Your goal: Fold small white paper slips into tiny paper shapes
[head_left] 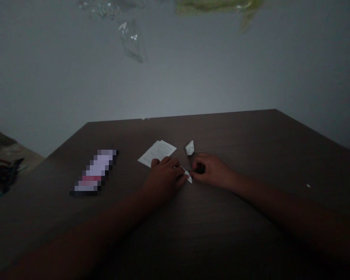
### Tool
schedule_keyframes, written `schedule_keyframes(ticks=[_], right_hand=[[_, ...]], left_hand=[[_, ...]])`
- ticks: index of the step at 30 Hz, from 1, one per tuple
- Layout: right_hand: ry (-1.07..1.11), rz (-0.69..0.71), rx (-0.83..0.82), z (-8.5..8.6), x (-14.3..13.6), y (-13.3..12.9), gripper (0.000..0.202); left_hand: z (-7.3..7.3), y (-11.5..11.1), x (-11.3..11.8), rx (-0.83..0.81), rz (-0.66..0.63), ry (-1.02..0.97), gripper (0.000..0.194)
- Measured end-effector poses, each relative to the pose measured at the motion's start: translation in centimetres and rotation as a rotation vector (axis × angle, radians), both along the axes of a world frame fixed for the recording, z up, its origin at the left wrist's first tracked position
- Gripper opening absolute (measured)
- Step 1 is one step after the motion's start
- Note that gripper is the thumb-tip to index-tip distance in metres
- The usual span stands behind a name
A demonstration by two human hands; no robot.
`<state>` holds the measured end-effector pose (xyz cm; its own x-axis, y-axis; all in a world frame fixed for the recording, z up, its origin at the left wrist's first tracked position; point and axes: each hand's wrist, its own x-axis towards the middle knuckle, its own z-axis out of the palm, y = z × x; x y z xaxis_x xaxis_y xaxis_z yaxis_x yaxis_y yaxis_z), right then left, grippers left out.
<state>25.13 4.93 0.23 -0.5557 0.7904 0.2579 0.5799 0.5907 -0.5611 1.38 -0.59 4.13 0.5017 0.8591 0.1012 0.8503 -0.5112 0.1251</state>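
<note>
A small piece of folded white paper [188,177] lies on the table between my two hands. My left hand [165,177] has its thumb and fingers closed on the paper's left part, which they mostly cover. From the right, my right hand [208,170] pinches the paper's edge between thumb and bent fingers. Just beyond my right hand stands a small folded paper shape [190,148] with a pointed top. Printed paper sheets [157,152] lie beyond my left hand, their near edge partly hidden by its fingers.
A phone [96,171], its screen blurred out, lies on the brown table [221,233] to the left. A tiny white scrap [308,186] is at the right. A pale wall [175,77] rises behind the table, with clear plastic [131,39] hanging on it.
</note>
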Motion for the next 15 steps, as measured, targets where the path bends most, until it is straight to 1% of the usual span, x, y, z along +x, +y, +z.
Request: schedule_keyframes(ticks=[6,10,13,15], right_hand=[[-0.034,-0.035,-0.009,0.1,-0.3,0.0,0.028],[-0.078,-0.034,-0.006,0.3,-0.2,-0.1,0.031],[-0.101,-0.048,-0.001,0.3,-0.1,-0.1,0.035],[-0.112,-0.036,-0.005,0.4,0.0,-0.1,0.037]], left_hand=[[0.5,0.1,0.2,-0.042,0.017,0.015,0.015],[0.9,-0.1,0.4,-0.067,0.020,0.056,0.021],[1.3,-0.5,0.4,-0.075,-0.004,0.066,0.024],[1.5,-0.7,0.3,-0.073,-0.027,0.063,0.022]])
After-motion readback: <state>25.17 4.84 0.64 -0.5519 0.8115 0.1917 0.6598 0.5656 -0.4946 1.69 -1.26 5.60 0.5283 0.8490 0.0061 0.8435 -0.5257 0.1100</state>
